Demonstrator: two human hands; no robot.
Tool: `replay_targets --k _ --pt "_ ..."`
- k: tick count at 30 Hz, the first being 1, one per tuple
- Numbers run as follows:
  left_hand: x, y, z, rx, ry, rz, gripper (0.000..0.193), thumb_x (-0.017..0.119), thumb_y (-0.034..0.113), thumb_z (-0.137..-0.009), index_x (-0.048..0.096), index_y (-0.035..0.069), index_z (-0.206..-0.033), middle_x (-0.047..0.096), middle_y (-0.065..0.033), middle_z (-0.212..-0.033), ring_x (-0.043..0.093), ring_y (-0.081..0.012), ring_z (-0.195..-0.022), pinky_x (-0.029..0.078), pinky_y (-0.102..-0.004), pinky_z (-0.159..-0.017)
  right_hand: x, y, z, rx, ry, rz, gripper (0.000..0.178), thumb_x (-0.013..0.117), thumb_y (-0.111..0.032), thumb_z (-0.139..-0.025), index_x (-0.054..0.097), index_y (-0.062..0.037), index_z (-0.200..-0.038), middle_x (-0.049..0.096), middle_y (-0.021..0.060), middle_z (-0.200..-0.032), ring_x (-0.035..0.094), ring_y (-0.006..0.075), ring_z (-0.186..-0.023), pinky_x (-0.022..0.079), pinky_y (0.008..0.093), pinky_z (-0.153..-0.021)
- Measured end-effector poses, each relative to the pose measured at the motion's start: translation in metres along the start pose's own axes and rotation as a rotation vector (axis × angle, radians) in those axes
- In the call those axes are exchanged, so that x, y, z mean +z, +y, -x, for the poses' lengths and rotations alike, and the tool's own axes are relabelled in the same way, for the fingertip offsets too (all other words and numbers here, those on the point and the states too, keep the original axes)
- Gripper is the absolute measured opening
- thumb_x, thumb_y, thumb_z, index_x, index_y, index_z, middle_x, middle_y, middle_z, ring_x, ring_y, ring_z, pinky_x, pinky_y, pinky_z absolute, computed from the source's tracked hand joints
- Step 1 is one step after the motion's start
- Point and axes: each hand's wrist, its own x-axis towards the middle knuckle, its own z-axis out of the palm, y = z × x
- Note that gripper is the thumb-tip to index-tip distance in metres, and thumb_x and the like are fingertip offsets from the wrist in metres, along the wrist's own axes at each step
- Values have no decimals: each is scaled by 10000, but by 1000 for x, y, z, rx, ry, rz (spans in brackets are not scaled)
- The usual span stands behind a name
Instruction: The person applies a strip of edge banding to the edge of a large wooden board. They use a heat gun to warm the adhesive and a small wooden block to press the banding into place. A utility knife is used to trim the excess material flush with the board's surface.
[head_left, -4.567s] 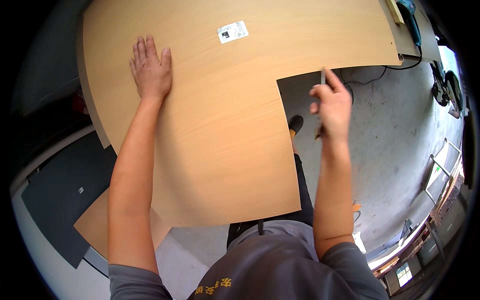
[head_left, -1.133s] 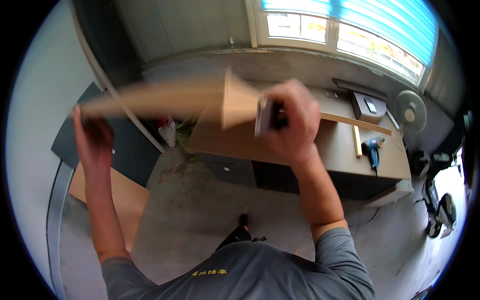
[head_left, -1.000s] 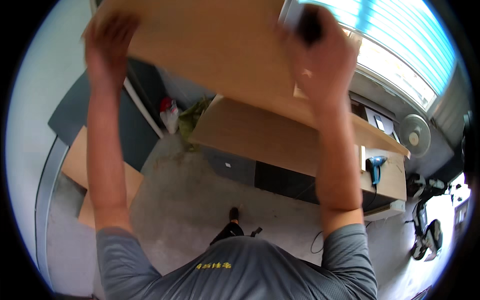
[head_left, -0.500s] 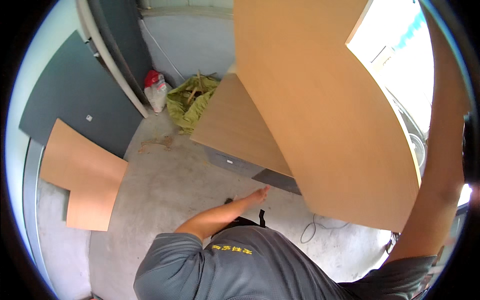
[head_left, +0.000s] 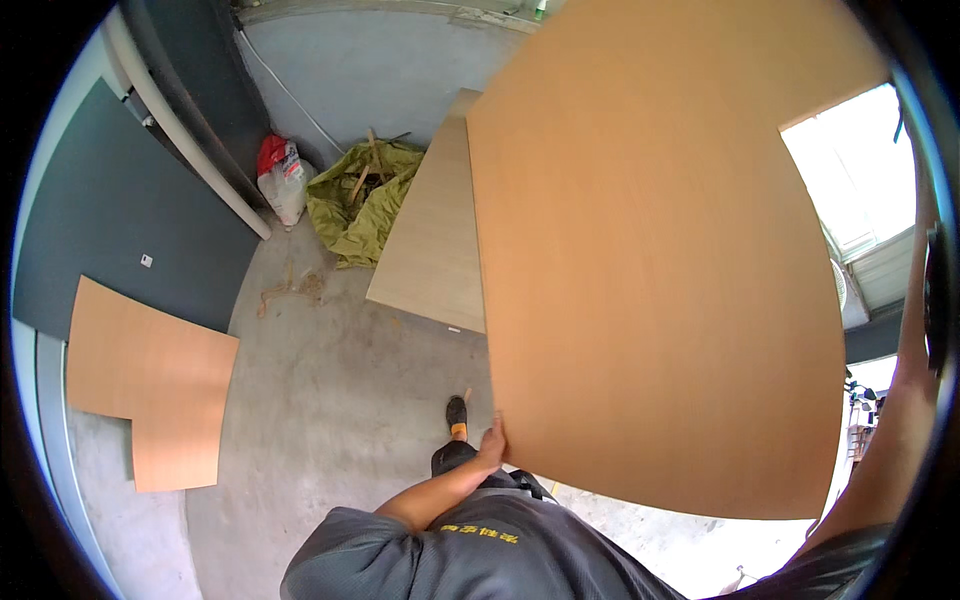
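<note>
A large light-brown wood-grain board (head_left: pixel 650 260) stands tilted in front of me and fills the right half of the view. It has a square notch cut at its upper right. My left hand (head_left: pixel 493 443) is closed around the board's lower left edge, thumb up along it and other fingers mostly hidden. My right forearm (head_left: pixel 905 400) rises along the right rim beside the board; the hand at its end is outside the picture. Behind the board's left edge, a paler wood-grain board (head_left: pixel 430 240) is partly covered.
An olive woven sack (head_left: pixel 370 210) of wood scraps and a red-and-white bag (head_left: pixel 285 180) stand by the far wall. Leaning at the left are a dark grey panel (head_left: pixel 130 220) and a notched brown board (head_left: pixel 160 380). My shoe (head_left: pixel 456 411) is on the concrete floor (head_left: pixel 330 400).
My left hand, apart from the large board before, now grips its lower left edge. The board has turned and its lower edge sits nearer my body. My view has shifted somewhat.
</note>
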Motion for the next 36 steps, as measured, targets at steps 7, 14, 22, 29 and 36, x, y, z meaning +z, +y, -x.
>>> replay_targets --k 7,14,22,29,36 --pt "-83 57 10 224 185 -338 862 279 677 -1043 624 -72 -1294 698 -176 -1228 650 -258 -1155 504 -377 -991 -108 235 20 479 -45 -186 726 628 -506 -956 522 44 -1417 658 175 -1219 603 239 -963 487 378 -802" --pt "-220 146 54 272 673 -763 926 337 749 -988 724 -91 -957 752 -198 -873 714 -332 -853 518 -465 -762 -27 275 436 1167 151 -204 532 675 -305 -831 639 101 -1173 682 149 -1081 640 225 -913 515 361 -754" --pt "-281 165 61 362 689 -815 772 375 609 -1055 716 -83 -1067 764 -184 -965 724 -326 -896 527 -433 -793 -6 252 669 1576 130 24 434 598 -312 -871 687 96 -991 696 156 -891 646 254 -768 515 404 -693" --pt "-309 183 74 389 677 -830 717 371 545 -1080 673 -103 -1133 753 -194 -1039 719 -331 -907 524 -434 -802 17 207 762 1685 124 31 565 572 -393 -924 661 146 -1068 712 255 -1000 702 363 -862 542 458 -741" --pt "-344 189 84 535 869 -739 714 372 546 -1080 680 -95 -1129 740 -227 -940 708 -369 -859 531 -431 -790 37 146 777 1816 -168 19 431 569 -331 -955 679 85 -988 714 188 -840 697 269 -686 500 419 -562"
